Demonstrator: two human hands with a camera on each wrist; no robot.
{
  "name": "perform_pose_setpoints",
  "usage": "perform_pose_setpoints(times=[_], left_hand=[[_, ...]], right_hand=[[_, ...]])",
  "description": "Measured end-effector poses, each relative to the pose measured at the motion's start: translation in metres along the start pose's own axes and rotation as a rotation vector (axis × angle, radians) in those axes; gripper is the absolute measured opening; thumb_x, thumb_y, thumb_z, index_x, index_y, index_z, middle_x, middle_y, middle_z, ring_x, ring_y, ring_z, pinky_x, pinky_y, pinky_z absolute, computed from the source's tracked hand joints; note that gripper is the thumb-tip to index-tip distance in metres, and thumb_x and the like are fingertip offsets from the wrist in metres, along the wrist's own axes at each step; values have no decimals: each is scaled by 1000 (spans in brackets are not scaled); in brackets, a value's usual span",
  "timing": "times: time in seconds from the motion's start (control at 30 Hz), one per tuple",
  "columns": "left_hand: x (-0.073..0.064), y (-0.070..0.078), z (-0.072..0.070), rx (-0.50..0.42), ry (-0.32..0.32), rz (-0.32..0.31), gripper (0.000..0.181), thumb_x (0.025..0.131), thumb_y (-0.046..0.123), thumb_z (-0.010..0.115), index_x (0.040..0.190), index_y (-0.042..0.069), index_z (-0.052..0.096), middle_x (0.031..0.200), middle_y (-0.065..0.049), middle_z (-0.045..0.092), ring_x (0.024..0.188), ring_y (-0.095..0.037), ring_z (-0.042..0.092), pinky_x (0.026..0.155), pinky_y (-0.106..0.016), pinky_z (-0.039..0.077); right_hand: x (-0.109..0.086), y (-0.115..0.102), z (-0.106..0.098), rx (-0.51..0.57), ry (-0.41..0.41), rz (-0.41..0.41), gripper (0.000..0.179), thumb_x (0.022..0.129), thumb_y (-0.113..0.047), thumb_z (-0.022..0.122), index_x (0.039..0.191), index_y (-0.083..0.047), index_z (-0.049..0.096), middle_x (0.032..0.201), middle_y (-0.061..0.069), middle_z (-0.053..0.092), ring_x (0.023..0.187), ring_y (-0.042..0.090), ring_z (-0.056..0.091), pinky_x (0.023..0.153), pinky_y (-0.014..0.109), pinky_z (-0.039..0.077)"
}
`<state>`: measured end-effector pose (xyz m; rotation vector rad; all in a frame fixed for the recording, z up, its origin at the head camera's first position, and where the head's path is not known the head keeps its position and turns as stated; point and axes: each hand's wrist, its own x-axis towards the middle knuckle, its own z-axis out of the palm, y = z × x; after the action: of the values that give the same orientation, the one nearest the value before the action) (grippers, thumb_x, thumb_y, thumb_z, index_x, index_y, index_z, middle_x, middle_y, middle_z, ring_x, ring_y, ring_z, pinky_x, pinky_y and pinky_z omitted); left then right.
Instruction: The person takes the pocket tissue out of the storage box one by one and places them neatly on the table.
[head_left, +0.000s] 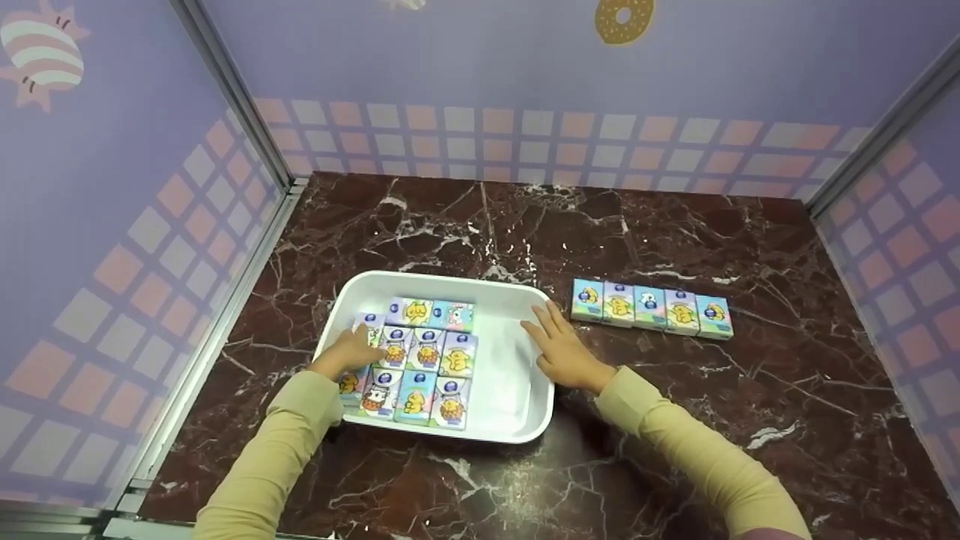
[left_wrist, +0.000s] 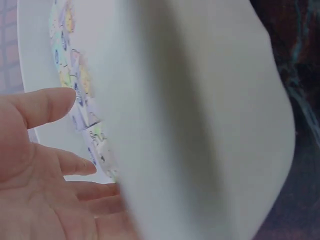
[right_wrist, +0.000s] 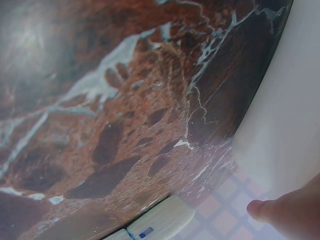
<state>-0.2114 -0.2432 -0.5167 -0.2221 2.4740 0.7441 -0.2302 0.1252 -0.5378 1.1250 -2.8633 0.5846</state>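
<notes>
While the left hand [head_left: 349,352] has its fingers loosely extended over small, rectangular, pastel cartoon-printed packs [head_left: 456,356] inside the white plastic tray [head_left: 502,375], left end (contact unclear), the right hand [head_left: 566,356] has its fingers spread at the tray's right rim, clamped on no pack. Five matching packs [head_left: 649,309] lie in a row right of the tray. Handling estimate: light, soft, slightly slippery; pinch across the long sides, mid-length.

The left hand [head_left: 347,354] partly hid a pack [head_left: 369,321]; its fine print was illegible. The left-wrist view blurred the tray [left_wrist: 225,100]. The right-wrist frame cut off the right hand [right_wrist: 295,210].
</notes>
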Motion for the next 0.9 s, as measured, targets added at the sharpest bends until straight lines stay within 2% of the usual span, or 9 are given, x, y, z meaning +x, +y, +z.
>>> perform_pose_setpoints(times=[0.07, 0.1, 0.2, 0.3, 0.33, 0.47, 0.57, 0.77, 0.9], left_hand=[[9, -7, 4, 0, -25, -9, 88, 83, 36, 52, 139, -6, -1, 141, -36, 1, 132, -45, 5, 109, -52, 17], [19, -17, 9, -13, -19, 23, 91, 82, 40, 52, 140, -5, -2, 140, -36, -1, 132, -44, 3, 110, -50, 15], [19, -18, 9, -2, -33, 43, 91, 82, 42, 51, 140, -5, -2, 140, -37, -2, 132, -44, 3, 110, -49, 15], [5, -7, 5, -27, -44, 46, 87, 84, 37, 49, 139, -6, -2, 140, -37, -3, 132, -44, 1, 110, -50, 13], [-6, 5, 1, -14, -55, 20, 83, 85, 32, 48, 139, -7, -1, 140, -36, -2, 131, -46, 3, 108, -53, 16], [-21, 20, -2, -29, -76, 30, 79, 87, 28, 45, 138, -9, -1, 140, -37, -4, 131, -47, 1, 109, -54, 13], [-24, 27, -1, -29, -91, 29, 76, 88, 30, 43, 139, -7, -1, 141, -35, -5, 131, -47, 2, 109, -53, 16], [-25, 36, 2, -58, -135, -9, 75, 89, 34, 41, 141, 0, -2, 143, -29, -10, 132, -46, 1, 94, -60, 35], [-24, 41, 5, -63, -145, -22, 75, 89, 36, 41, 142, 4, -1, 144, -27, -11, 132, -45, 4, 88, -59, 40]], right_hand=[[0, 0, 0, 0, -5, 1, 56, 77, -9, 47, 132, -4, 37, 142, 25, 21, 133, 44, 7, 103, 61, 21], [0, 0, -1, 1, -6, 2, 56, 77, -9, 47, 132, -4, 37, 142, 25, 21, 133, 44, 7, 103, 61, 21], [0, -1, -2, -5, -4, 1, 56, 77, -9, 47, 132, -4, 37, 142, 25, 22, 133, 43, 8, 103, 60, 21], [0, -1, -3, -8, -6, 3, 56, 77, -9, 47, 132, -4, 37, 142, 24, 23, 133, 43, 8, 104, 59, 20], [0, -2, -3, -7, -12, 6, 56, 77, -8, 47, 132, -4, 37, 142, 24, 22, 133, 43, 7, 104, 59, 20], [-1, -2, -4, 5, -33, 22, 56, 79, -7, 47, 134, -5, 35, 143, 23, 20, 134, 41, 5, 103, 61, 20], [-1, -2, -4, 9, -32, 28, 56, 78, -7, 46, 134, -6, 35, 143, 22, 21, 134, 40, 5, 102, 61, 21], [-1, -2, -1, -7, -6, 21, 57, 77, -10, 46, 133, -6, 36, 143, 22, 23, 134, 41, 7, 102, 61, 22], [0, -1, 0, -15, -3, 20, 57, 76, -11, 46, 132, -6, 37, 142, 22, 24, 134, 41, 8, 103, 60, 22]])
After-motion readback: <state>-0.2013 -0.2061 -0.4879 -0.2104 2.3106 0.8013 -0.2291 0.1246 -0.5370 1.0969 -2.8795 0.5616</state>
